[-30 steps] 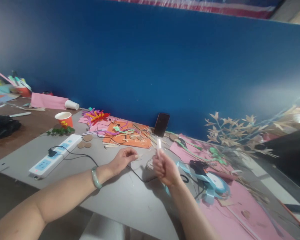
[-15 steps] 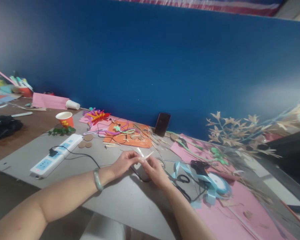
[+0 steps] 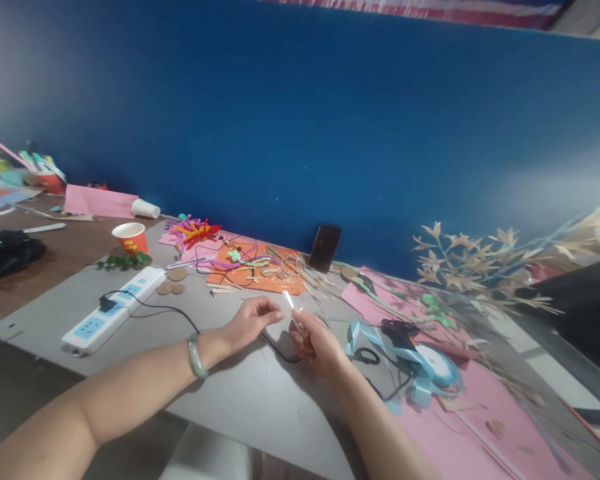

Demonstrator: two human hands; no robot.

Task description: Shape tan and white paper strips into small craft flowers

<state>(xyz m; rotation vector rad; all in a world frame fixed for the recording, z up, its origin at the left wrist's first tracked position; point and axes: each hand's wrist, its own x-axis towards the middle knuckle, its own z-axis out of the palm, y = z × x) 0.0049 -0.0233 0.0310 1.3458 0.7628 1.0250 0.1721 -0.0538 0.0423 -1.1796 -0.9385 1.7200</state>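
My right hand (image 3: 320, 343) grips a short white stick (image 3: 289, 299) between thumb and fingers, and one end of it points up and away. Its other fingers curl into the palm. Just to the left is my left hand (image 3: 253, 323), with a pale green bangle (image 3: 197, 357) on the wrist. Its thumb and forefinger are pinched together, and whatever may be between the tips is too small to make out. The hands are a little apart above the grey board (image 3: 225, 400). A black cable (image 3: 280, 353) passes beneath them.
A white power strip (image 3: 115, 310) and red paper cup (image 3: 131, 240) stand to the left. Orange paper (image 3: 275, 285) with scraps and a leaning phone (image 3: 325, 247) are behind. Blue ribbon (image 3: 423, 390), pink paper (image 3: 460, 437) and dried leaves (image 3: 505, 240) lie right.
My hands were together at a white piece and have moved slightly apart. The right hand has turned and now holds the white stick alone, pointing upward.
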